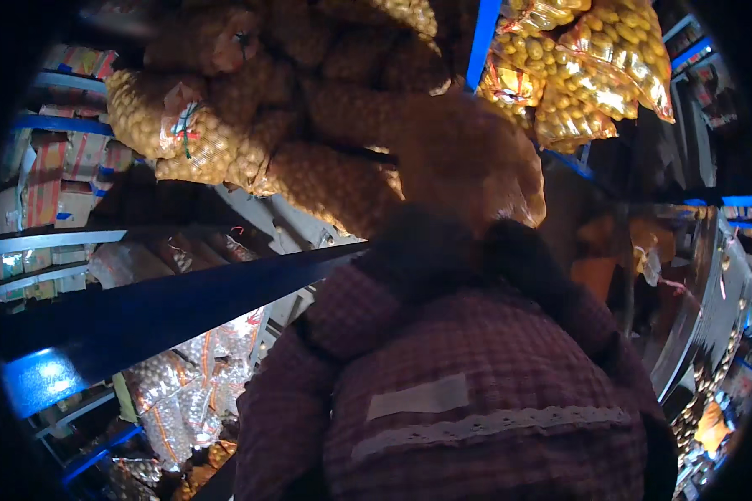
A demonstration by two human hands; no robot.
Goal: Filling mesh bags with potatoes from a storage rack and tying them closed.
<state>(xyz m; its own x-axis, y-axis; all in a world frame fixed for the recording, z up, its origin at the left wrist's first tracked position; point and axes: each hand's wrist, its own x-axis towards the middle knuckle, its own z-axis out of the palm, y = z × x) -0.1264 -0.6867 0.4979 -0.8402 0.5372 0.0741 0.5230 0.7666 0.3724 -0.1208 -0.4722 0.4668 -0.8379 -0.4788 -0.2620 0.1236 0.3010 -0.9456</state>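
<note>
A bulging brown sack [470, 160], blurred and partly in deep shadow, hangs before my chest at the top centre. My left hand [420, 235], dark and blurred, grips its lower left side. At its lower right edge my right hand [512, 241] holds it too; the fingers of both hands are lost in shadow. Just left of this sack lies a full mesh sack of small round produce [332, 188]. Another mesh sack [144, 116], tied with green string, lies further left on the same pile.
A long blue metal beam [182, 307] runs from the lower left towards my left arm. Clear bags of yellowish produce [576, 69] are stacked at the upper right, beside a blue post [482, 44]. Pale sacks [175, 394] lie below the beam. Boxes [69, 163] fill shelves at left.
</note>
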